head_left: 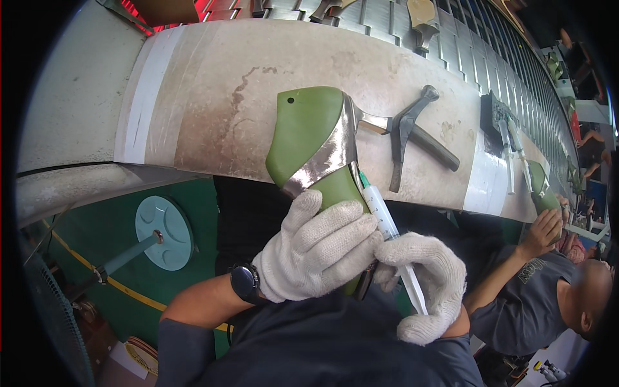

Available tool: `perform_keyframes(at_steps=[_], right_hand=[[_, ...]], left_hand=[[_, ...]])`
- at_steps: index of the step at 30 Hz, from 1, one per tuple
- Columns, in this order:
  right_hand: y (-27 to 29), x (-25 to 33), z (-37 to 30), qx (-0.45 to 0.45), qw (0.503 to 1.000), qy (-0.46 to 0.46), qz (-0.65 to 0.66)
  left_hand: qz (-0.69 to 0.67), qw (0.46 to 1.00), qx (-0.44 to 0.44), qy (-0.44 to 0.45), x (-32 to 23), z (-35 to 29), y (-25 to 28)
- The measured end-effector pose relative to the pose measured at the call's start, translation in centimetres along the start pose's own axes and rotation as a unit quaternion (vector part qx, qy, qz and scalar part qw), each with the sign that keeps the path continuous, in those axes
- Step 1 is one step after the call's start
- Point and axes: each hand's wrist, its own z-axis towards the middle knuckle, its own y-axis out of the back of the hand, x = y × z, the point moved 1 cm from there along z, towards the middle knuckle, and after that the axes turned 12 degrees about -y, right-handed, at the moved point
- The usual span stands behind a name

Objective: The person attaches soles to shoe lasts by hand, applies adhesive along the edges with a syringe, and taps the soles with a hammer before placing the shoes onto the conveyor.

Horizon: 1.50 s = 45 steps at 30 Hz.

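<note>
A green shoe last (306,122) with shiny metallic straps (332,151) round it leans over the bench's near edge. My left hand (322,242), in a white knit glove and with a dark watch at the wrist, is wrapped over its lower part and hides much of it. In my gloved right hand (429,277) is a clear syringe (383,213) with a green tip, held slantwise. The tip rests at or very near the strap's edge; contact is hard to tell. Beyond lies a dark metal hand tool with a hammer-like head (406,126).
The pale bench (213,97) curves across, with a slatted metal conveyor (380,19) behind it. At right are a dark block (495,113) with syringes and a co-worker's hand (547,226) on another green last. A blue round-based stand (164,226) is at lower left.
</note>
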Motion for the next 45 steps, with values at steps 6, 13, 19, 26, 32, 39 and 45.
perform_keyframes(at_steps=[6, 13, 19, 26, 32, 39, 45], right_hand=[[-0.1, 0.1, -0.1, -0.006, 1.0, -0.006, -0.006], [-0.1, -0.1, 0.5, 0.002, 1.0, 0.012, -0.011], [-0.4, 0.0, 0.5, -0.007, 1.0, 0.014, -0.007], [-0.3, 0.6, -0.4, -0.014, 0.999, -0.034, 0.001], [0.2, 0.8, -0.9, -0.005, 0.999, -0.034, 0.029], [0.9, 0.7, -2.1, -0.011, 0.995, -0.037, 0.095], [3.6, 2.8, -2.9, -0.247, 0.958, 0.096, 0.108]], left_hand=[[-0.004, 1.0, -0.004, 0.006, 0.1, 0.2, 0.2], [-0.008, 1.0, -0.006, -0.001, 0.3, -0.1, 0.3], [-0.005, 1.0, -0.004, -0.002, 0.1, -0.3, 0.1], [-0.011, 1.0, -0.001, -0.003, 0.0, -0.2, 0.3], [-0.011, 1.0, -0.002, -0.006, 0.1, 0.0, 0.0], [-0.003, 1.0, -0.004, -0.015, 0.1, 0.5, 0.0], [-0.015, 0.998, 0.047, -0.027, 0.2, 0.7, 0.3]])
